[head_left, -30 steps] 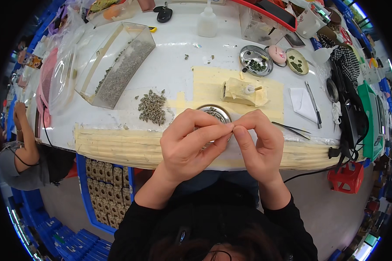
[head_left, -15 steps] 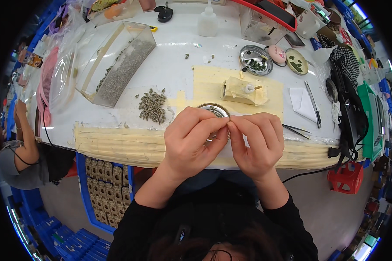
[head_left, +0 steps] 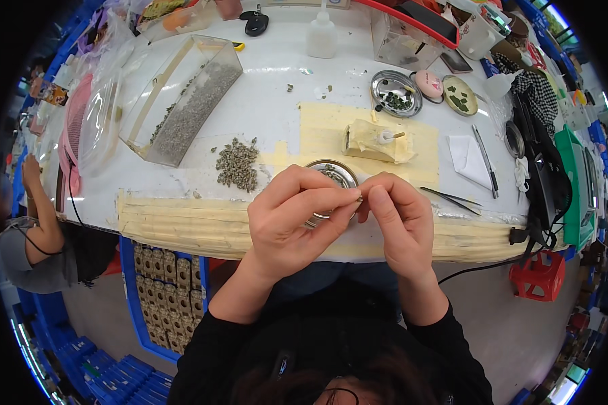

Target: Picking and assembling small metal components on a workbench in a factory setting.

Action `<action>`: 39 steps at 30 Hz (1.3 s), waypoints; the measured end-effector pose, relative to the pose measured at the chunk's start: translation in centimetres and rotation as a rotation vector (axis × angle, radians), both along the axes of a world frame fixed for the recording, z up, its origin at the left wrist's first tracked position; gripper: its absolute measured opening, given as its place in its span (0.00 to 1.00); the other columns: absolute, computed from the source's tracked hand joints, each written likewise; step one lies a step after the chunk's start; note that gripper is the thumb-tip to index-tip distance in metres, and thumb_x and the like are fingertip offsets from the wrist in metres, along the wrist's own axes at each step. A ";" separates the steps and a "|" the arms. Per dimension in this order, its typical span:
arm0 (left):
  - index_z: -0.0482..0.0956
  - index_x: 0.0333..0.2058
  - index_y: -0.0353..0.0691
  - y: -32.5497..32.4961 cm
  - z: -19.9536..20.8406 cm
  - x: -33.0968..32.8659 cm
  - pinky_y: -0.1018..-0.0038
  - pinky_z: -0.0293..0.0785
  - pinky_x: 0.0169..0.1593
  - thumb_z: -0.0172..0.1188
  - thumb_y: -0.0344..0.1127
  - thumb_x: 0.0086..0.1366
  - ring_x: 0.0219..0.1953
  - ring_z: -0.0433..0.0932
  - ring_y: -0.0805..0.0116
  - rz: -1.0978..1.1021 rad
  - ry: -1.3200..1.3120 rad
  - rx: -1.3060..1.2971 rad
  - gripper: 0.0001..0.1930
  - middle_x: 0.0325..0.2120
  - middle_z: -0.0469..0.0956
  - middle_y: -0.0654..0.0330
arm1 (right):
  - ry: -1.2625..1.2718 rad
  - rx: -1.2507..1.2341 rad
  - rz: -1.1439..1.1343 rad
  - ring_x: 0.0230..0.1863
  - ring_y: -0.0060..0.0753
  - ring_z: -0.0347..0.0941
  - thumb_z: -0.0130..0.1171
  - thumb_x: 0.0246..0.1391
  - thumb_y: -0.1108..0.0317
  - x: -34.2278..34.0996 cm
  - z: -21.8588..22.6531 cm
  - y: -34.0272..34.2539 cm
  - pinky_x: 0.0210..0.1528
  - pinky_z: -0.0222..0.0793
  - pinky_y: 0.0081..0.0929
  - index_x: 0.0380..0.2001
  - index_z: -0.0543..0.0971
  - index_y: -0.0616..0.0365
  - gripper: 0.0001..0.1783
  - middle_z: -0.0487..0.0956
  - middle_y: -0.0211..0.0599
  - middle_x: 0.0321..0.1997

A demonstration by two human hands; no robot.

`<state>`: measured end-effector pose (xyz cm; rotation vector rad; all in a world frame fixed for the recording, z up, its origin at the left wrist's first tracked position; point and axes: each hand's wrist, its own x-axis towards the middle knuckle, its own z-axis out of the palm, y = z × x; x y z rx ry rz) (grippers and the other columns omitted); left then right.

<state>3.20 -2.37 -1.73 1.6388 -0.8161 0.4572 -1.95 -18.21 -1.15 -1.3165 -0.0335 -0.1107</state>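
Observation:
My left hand [head_left: 294, 217] is closed in a pinch, with a tiny yellowish-brown piece [head_left: 360, 199] at the tips of its thumb and index finger. Facing it, my right hand [head_left: 402, 219] has its fingers curled and its thumb laid along the index finger; its fingertips meet the left ones at that piece. Whatever else the right fingers hold is hidden. Just behind and partly under the left fingers lies a round shiny metal dish [head_left: 334, 169] with small bits in it. To its left is a heap of small grey-green pieces [head_left: 236, 165] on the table.
A clear box [head_left: 189, 101] of grey grains stands far left. Beyond the dish is a tape-covered block [head_left: 380, 142]. Black tweezers [head_left: 452, 198], a pen [head_left: 485, 162] and folded white paper [head_left: 467, 160] lie right. Farther back are a steel dish [head_left: 392, 84] with green pieces and a squeeze bottle [head_left: 322, 37].
My right thumb has lifted back from the meeting point and the right hand has turned a little. My left hand has shifted slightly left, still pinching; the tiny piece now shows.

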 end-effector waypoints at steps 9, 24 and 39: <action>0.83 0.34 0.35 -0.4 -0.3 -0.1 0.77 0.73 0.28 0.70 0.18 0.48 0.27 0.77 0.69 0.106 -0.050 0.062 0.12 0.28 0.78 0.59 | -0.555 -0.773 -0.418 0.29 0.34 0.73 0.68 0.44 0.80 0.6 -0.6 0.1 0.31 0.68 0.25 0.33 0.82 0.61 0.10 0.79 0.36 0.31; 0.85 0.36 0.36 -0.1 -0.2 -0.1 0.77 0.73 0.29 0.70 0.18 0.48 0.28 0.77 0.70 0.048 -0.017 -0.001 0.14 0.29 0.78 0.60 | -0.316 -0.440 -0.206 0.32 0.26 0.75 0.66 0.51 0.78 -0.1 -1.2 0.2 0.36 0.69 0.21 0.39 0.82 0.64 0.10 0.79 0.35 0.32; 0.86 0.37 0.37 -0.5 -0.5 -0.1 0.76 0.71 0.27 0.70 0.19 0.46 0.27 0.76 0.69 0.076 -0.064 0.069 0.16 0.28 0.77 0.60 | -0.484 -0.714 -0.400 0.31 0.20 0.72 0.67 0.52 0.77 0.3 -1.1 -0.1 0.32 0.68 0.20 0.33 0.80 0.63 0.06 0.78 0.33 0.30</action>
